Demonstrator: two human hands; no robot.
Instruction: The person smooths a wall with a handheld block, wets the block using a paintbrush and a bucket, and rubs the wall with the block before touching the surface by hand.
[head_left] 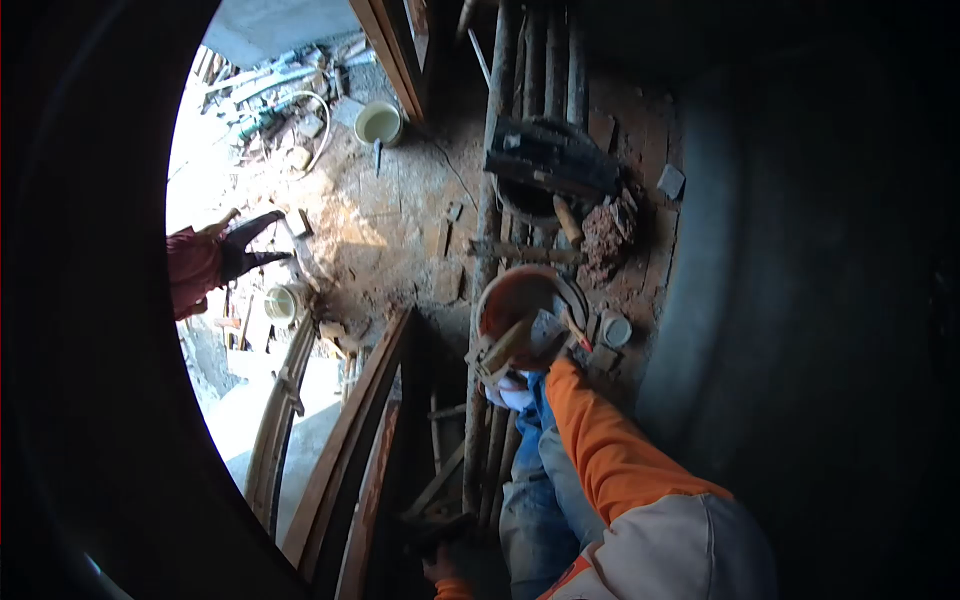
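Observation:
My right hand [564, 358] reaches into a reddish bucket [490, 305] on the log platform. Its fingers, partly in shadow, appear closed on a trowel; the pale trowel blade [546, 326] lies inside the bucket, and a red tip shows beside the hand. A yellowish flat piece [508, 346] leans across the bucket's near rim. Low in the view, my left hand [438, 568] is curled next to a dark object in deep shade, too dim to name. My jeans-covered legs [540, 490] stand between the two hands.
Logs [554, 70] form the platform, with a dark basin [520, 200] and reddish rubble [608, 240] on and beside it. A small white container [614, 328] stands near the wall. Wooden beams [345, 450] slant at lower left. Beyond are a pale bucket [380, 122] and another person [205, 262].

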